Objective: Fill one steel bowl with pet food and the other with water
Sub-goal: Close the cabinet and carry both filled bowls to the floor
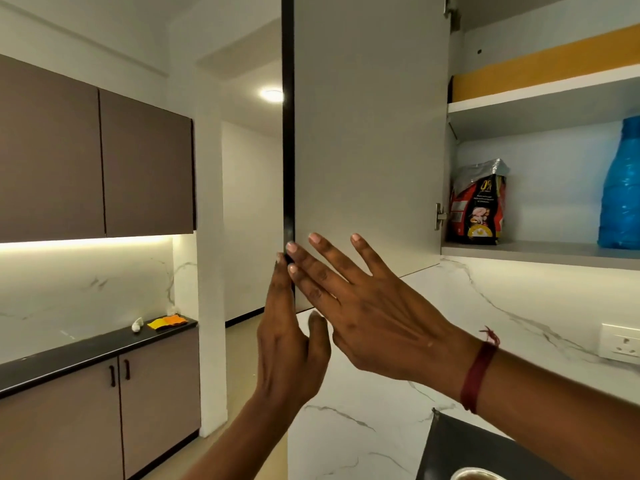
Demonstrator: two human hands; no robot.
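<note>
A black counter (460, 445) meets a white marbled wall (519, 323), with a steel bowl (479, 474) at the bottom edge. Above, the right hand (374, 317), fingers spread, lies flat on the open cupboard door (370, 133); the left hand (289, 341), fingers straight together, touches the door's edge. Farther in, a pet food bag (479, 206) stands on the shelf (540, 252) near a blue bottle (621, 188).

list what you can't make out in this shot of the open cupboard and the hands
Head view only:
- Steel bowl: only its rim shows, cut by the bottom edge; contents unseen. No second bowl in view.
- Blue bottle: cut by the right edge; cap and label unseen.
- Food bag: print too small to read.
- Left hand: edge-on at the door edge; whether it grips the door is unclear.
- Right hand: its palm is hidden behind its own back; contact with the door is unclear.
</note>
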